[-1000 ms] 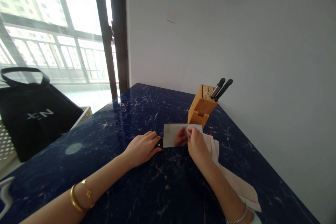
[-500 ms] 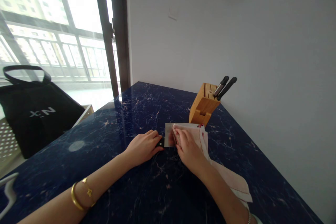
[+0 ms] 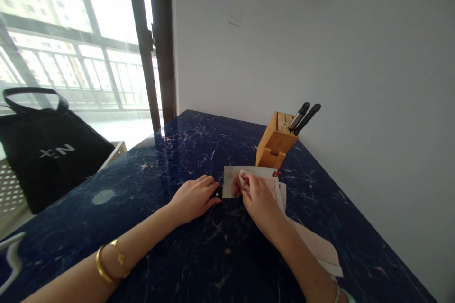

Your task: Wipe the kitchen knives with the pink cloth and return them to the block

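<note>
A cleaver [image 3: 230,181] lies flat on the dark blue marble table [image 3: 199,151], its wide steel blade pointing right. My left hand [image 3: 194,198] is closed over its black handle and holds it down. My right hand [image 3: 259,199] is closed on a pale pink cloth [image 3: 313,241] and presses a bunched part of it against the blade. The cloth trails back along my right forearm toward the table's near edge. The blade mirrors my fingers.
A wooden knife block [image 3: 275,142] with two black-handled knives [image 3: 302,116] stands just beyond the cleaver, near the grey wall. A black tote bag [image 3: 46,151] sits off the table's left edge by the window.
My right hand with the cloth slid left across the blade, then came back slightly to the right. My left hand stayed on the handle.
</note>
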